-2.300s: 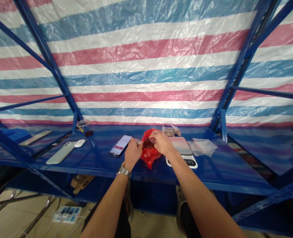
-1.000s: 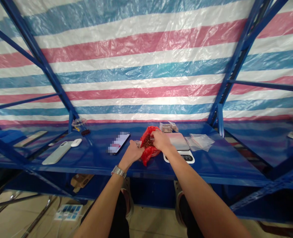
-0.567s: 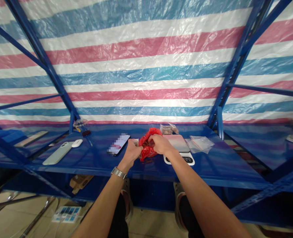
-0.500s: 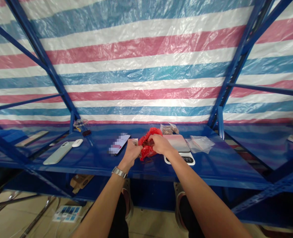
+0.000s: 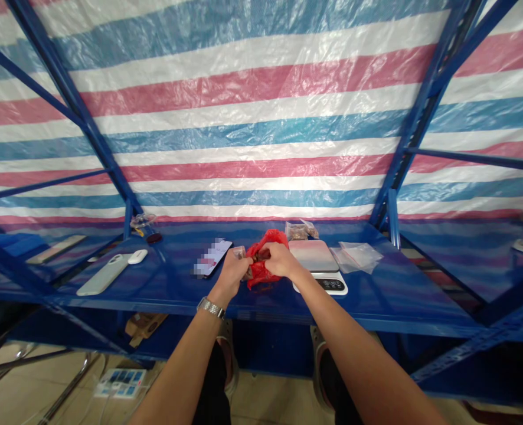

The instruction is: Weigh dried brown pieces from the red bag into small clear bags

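Note:
A crumpled red plastic bag (image 5: 261,274) with dark brown pieces inside lies on the blue metal shelf (image 5: 177,289). My left hand (image 5: 231,273), with a metal watch on the wrist, is closed on a small clear bag (image 5: 239,252) just left of the red bag. My right hand (image 5: 280,261) is pinched at the red bag's mouth, its fingertips on a clump of the dark pieces (image 5: 262,255). The two hands almost touch over the bag. A digital kitchen scale (image 5: 317,261) sits right beside my right hand.
A lit phone (image 5: 211,258) lies left of my hands. Farther left are a grey phone case (image 5: 102,274) and a white oval object (image 5: 137,256). Empty clear bags (image 5: 359,255) and filled small bags (image 5: 301,229) lie near the scale. Blue uprights and a striped tarp stand behind.
The red bag has been gathered and now sits lower and more crumpled. My hands have drawn together at its mouth, and my right hand has shifted slightly left.

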{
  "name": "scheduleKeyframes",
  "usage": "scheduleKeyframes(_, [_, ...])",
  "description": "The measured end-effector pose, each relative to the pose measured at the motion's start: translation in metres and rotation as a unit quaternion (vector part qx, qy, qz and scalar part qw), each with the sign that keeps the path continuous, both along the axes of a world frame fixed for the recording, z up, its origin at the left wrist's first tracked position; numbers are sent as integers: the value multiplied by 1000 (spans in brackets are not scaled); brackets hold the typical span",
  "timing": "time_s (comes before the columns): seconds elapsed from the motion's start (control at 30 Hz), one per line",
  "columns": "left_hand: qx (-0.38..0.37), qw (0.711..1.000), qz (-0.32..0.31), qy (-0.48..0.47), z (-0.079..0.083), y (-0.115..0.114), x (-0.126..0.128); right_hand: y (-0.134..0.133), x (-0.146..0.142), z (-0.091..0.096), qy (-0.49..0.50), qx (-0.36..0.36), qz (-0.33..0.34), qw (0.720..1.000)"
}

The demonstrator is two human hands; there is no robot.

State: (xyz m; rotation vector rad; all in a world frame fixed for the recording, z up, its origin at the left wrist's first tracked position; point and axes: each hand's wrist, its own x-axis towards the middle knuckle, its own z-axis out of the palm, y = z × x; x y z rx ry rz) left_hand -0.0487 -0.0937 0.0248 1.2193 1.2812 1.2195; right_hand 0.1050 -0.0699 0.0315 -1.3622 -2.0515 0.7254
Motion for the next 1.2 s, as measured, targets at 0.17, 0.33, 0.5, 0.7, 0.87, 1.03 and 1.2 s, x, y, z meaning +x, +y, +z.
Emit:
scheduleKeyframes(0.17, [-20,999,21,-31,1,5,-7,7,5,-7,70,-8,6,998])
scheduleKeyframes(0.33, [-27,999,13,-33,2,4,-9,14,6,-13,105,-24,9,994])
scheduleKeyframes(0.5, [11,998,53,22,-5,7,-12,16,8,-6,124,-15,21,992])
scheduleKeyframes(0.7, [163,950,106,244,-11,11,-14,12,18,5,153,-30,-2,988])
scheduleKeyframes(0.87, [211,921,62,321,-16,12,-10,9,19,13,172,35,1,984])
scheduleKeyframes(1.03, [191,924,38,329,-16,11,1,-3,7,16,112,63,32,991])
scheduleKeyframes(1.2, [168,938,37,301,-15,12,11,-13,2,23,1,187,48,981])
